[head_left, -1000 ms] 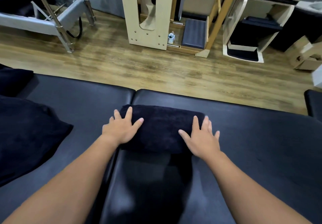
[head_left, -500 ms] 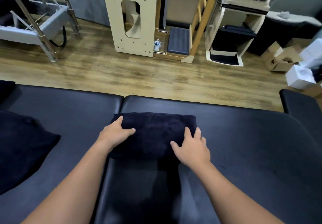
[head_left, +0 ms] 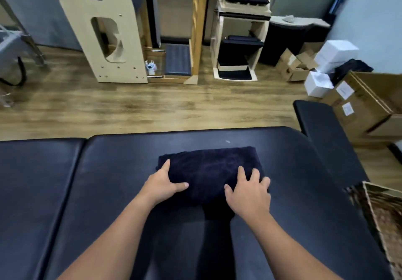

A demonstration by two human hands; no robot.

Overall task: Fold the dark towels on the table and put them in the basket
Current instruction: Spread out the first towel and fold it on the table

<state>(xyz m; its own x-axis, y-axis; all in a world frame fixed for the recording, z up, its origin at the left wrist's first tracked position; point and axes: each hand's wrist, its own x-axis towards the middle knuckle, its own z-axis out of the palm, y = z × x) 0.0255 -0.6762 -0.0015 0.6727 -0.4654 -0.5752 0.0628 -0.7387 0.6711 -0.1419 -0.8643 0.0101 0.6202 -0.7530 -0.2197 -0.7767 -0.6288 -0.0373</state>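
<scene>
**Towel folded and gripped at both ends, basket now in sight**

Towel lies as a compact dark bundle on the black padded table, a little past the middle of the pad and right in front of the person. A second ago both hands lay flat on top of it with the fingers spread, pressing the fold down. Now the grasp is different. The left hand has come round the left end, its thumb laid across the top and its fingers tucked against the side, so it holds that end. The right hand rests on the right end with its fingers bent over the cloth; it looks like a hold too, though whether the fingertips reach under the edge cannot be told from here.

The view has also swung to the right. The unfolded dark pile that lay at the left of the table is out of sight, and a woven basket now shows at the lower right edge, just beside the table's corner.

Taken together, this reads as the end of the folding and the start of the carry: smoothing is over, the bundle is being taken up, and the person has turned toward where it goes. The towel is still on the pad, not yet lifted. A soft bundle held only at its ends may sag or open in the middle, so the lift wants both ends kept level.
</scene>
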